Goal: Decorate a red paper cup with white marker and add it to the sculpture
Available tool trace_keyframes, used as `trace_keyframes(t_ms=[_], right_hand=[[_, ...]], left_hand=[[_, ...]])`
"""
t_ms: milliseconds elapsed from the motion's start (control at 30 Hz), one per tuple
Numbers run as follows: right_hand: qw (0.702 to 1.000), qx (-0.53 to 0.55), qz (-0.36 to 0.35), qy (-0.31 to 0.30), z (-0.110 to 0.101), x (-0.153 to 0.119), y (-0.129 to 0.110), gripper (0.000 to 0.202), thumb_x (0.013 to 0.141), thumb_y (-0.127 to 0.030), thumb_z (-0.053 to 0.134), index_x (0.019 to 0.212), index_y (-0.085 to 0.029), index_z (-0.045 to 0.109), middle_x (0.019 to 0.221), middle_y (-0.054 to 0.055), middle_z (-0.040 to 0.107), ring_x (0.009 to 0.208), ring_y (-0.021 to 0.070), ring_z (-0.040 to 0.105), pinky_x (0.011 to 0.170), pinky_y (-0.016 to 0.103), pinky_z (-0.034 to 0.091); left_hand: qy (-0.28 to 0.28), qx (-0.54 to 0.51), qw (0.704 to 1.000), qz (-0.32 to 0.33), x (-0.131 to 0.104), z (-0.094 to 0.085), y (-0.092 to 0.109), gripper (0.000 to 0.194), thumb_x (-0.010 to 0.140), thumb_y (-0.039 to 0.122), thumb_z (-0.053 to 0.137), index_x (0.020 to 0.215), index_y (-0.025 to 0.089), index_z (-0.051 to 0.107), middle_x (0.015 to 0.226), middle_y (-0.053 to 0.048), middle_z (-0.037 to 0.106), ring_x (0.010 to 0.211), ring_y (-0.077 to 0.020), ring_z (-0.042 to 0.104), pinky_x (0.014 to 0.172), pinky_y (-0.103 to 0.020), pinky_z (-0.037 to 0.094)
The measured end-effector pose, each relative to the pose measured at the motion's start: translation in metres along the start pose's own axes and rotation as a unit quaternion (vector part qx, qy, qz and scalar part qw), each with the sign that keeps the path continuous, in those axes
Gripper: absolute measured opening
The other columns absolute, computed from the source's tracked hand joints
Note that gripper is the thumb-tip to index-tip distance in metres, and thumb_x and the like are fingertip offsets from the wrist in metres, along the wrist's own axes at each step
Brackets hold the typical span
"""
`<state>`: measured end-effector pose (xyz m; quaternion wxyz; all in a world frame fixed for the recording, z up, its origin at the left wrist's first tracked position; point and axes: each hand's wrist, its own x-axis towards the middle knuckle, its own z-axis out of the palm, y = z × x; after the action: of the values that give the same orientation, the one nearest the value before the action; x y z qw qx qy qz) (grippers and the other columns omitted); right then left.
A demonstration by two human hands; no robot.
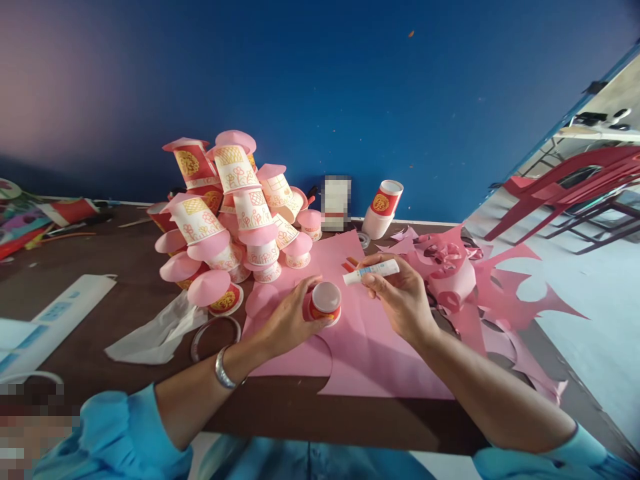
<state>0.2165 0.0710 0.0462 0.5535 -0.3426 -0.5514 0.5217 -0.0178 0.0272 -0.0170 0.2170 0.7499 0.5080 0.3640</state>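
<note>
My left hand [293, 313] is wrapped around a small red paper cup [327, 300] with gold print, its pale round end facing up. In my right hand [403, 293], a white glue stick [375, 271] with blue print is pinched, its tip pointing left toward the cup but apart from it. Both are over pink paper sheets [380, 360] on the brown table [270, 413]. Left of them stands a pile of red and white paper cups [250, 210] with pink paper cones on them. A pink paper disc [263, 301] lies near my left hand.
Cut pink scraps [515, 280] heap at the right. Stacked cups [383, 207] stand by the blue wall [320, 87]. A tape roll [216, 337], crumpled white plastic [155, 330] and a long white packet [60, 320] lie left. Red chairs [575, 180] stand beyond the table.
</note>
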Motion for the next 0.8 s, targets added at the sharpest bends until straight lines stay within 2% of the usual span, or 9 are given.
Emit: trace_keyframes(t_ms=[167,300,400,500,600,700,800], right_hand=[[0.999,-0.047,-0.02,-0.012,0.001,0.001,0.004,0.036,0.09,-0.05,0.087,0.105,-0.026,0.064,0.095,0.0,0.073,0.069,0.0122,0.059,0.057,0.026,0.05],[0.998,-0.05,-0.039,0.009,0.001,0.002,0.002,0.037,0.086,-0.048,0.09,0.1,-0.025,0.066,0.092,0.001,0.073,0.072,0.0139,0.062,0.058,0.027,0.052],[0.997,-0.063,-0.051,-0.001,-0.001,0.002,0.0,0.032,0.091,-0.051,0.085,0.098,-0.024,0.07,0.092,0.002,0.073,0.064,0.012,0.059,0.054,0.027,0.051],[0.996,-0.069,-0.06,-0.015,-0.002,0.003,-0.003,0.033,0.093,-0.055,0.083,0.098,-0.023,0.072,0.092,0.002,0.074,0.061,0.0114,0.059,0.052,0.026,0.05],[0.993,-0.099,-0.052,-0.027,-0.002,0.003,-0.004,0.038,0.093,-0.059,0.082,0.096,-0.023,0.072,0.089,0.002,0.073,0.062,0.0116,0.059,0.054,0.027,0.051],[0.979,-0.191,-0.059,-0.04,-0.002,0.002,-0.004,0.039,0.095,-0.061,0.079,0.095,-0.023,0.073,0.087,0.001,0.073,0.065,0.0129,0.06,0.059,0.028,0.052],[0.954,-0.279,-0.104,-0.045,-0.002,0.0,-0.003,0.032,0.098,-0.056,0.076,0.097,-0.024,0.072,0.091,0.001,0.075,0.071,0.0141,0.064,0.065,0.029,0.054]], left_hand=[[0.01,0.011,1.0,0.009,-0.002,0.003,0.0,0.066,0.092,0.046,0.083,0.146,0.027,0.05,0.14,-0.01,0.073,0.12,-0.0285,0.079,0.098,-0.042,0.069],[0.032,-0.01,0.999,0.042,-0.003,0.004,0.004,0.059,0.096,0.044,0.079,0.145,0.026,0.052,0.141,-0.012,0.072,0.127,-0.0281,0.075,0.104,-0.042,0.066],[0.049,-0.046,0.996,0.055,-0.004,0.003,0.012,0.055,0.097,0.043,0.08,0.143,0.025,0.055,0.139,-0.011,0.072,0.13,-0.0268,0.073,0.109,-0.043,0.064],[0.017,-0.063,0.997,0.036,-0.003,0.002,0.018,0.056,0.093,0.044,0.085,0.139,0.027,0.058,0.134,-0.008,0.074,0.123,-0.0257,0.074,0.107,-0.044,0.064],[-0.013,-0.04,0.999,0.004,0.001,0.001,0.019,0.052,0.089,0.041,0.087,0.132,0.026,0.06,0.124,-0.007,0.076,0.11,-0.0262,0.077,0.096,-0.044,0.066],[-0.048,-0.026,0.998,-0.013,0.007,-0.001,0.018,0.048,0.088,0.043,0.086,0.127,0.026,0.063,0.123,-0.007,0.077,0.111,-0.0277,0.076,0.096,-0.045,0.065],[-0.046,-0.043,0.998,-0.014,0.01,-0.001,0.016,0.048,0.088,0.041,0.086,0.127,0.026,0.062,0.125,-0.005,0.077,0.113,-0.0273,0.076,0.098,-0.045,0.064]])
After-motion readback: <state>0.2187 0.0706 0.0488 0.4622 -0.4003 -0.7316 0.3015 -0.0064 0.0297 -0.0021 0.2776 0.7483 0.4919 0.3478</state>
